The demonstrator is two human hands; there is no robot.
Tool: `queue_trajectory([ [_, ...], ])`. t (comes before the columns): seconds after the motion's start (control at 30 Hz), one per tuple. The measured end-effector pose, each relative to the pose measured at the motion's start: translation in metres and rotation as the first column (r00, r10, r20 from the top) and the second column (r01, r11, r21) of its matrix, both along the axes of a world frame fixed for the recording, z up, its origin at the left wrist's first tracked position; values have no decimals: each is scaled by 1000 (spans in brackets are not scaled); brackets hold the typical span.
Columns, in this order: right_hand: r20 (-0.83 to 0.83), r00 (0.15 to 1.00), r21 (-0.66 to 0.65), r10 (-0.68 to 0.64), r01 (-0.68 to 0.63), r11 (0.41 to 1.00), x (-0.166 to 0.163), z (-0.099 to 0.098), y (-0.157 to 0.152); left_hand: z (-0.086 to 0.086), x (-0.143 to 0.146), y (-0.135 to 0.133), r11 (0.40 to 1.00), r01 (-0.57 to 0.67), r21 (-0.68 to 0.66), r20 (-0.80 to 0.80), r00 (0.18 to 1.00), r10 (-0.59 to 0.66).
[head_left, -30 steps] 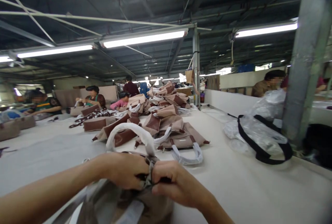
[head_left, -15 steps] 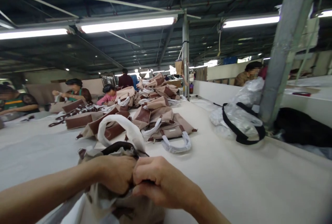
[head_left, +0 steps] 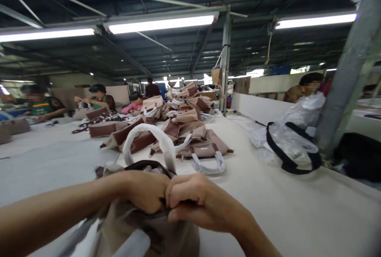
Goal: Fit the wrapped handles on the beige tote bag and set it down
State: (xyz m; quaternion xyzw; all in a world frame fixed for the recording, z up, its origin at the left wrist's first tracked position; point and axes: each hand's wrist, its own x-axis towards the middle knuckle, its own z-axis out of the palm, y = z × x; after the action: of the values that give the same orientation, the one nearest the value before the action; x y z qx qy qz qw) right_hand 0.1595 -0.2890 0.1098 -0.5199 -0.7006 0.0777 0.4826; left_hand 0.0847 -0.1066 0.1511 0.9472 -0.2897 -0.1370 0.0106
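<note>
Gripping the top edge of a beige bag (head_left: 154,229) at the near edge of the table (head_left: 282,209), the left hand (head_left: 145,191) and right hand (head_left: 196,203) are closed fists pressed knuckle to knuckle on the dark rim. Judged from this hold, both grips should stay close together and pull evenly, keeping the paper-wrapped handle (head_left: 154,140) uncrushed. Finished bags (head_left: 190,138) lie farther along; a clear plastic bag (head_left: 285,142) sits right.

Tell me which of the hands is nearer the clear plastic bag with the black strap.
Right. The right hand is on the side toward the plastic bag; the left hand grips the beige bag farther away.
</note>
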Motion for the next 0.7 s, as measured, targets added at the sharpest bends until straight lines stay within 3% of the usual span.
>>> queue_trajectory([
  [0.1, 42, 991, -94, -129, 132, 987, 5, 9, -14, 50, -22, 5, 992, 67, -105, -9, 998, -68],
  [0.17, 52, 984, -138, -168, 173, 975, 5, 12, -19, 63, -42, 11, 995, -26, -100, 117, 992, 38],
  [0.23, 24, 990, -159, -140, 142, 977, 2, 12, -19, 57, -55, 17, 992, -110, -65, 200, 972, 121],
  [0.27, 11, 992, -176, -122, 122, 977, 0, 11, -18, 48, -57, 19, 994, -92, -58, 198, 975, 102],
  [0.4, 34, 996, -204, -79, 84, 975, -9, 5, -12, 14, -41, 18, 985, 167, -46, 79, 983, -163],
  [0.47, 84, 985, -236, -151, 167, 957, -14, 7, -14, 11, -29, 14, 984, 180, -19, 41, 983, -179],
  [0.6, 298, 871, -407, -390, 486, 774, -30, 19, -25, 24, -19, 8, 998, 65, 1, 38, 997, -65],
  [0.67, 411, 839, -463, -356, 529, 711, -37, 21, -25, 26, -20, 6, 1000, 29, 11, 53, 998, -30],
  [0.7, 456, 833, -460, -313, 522, 719, -40, 20, -23, 25, -21, 6, 999, 41, 11, 45, 998, -42],
])
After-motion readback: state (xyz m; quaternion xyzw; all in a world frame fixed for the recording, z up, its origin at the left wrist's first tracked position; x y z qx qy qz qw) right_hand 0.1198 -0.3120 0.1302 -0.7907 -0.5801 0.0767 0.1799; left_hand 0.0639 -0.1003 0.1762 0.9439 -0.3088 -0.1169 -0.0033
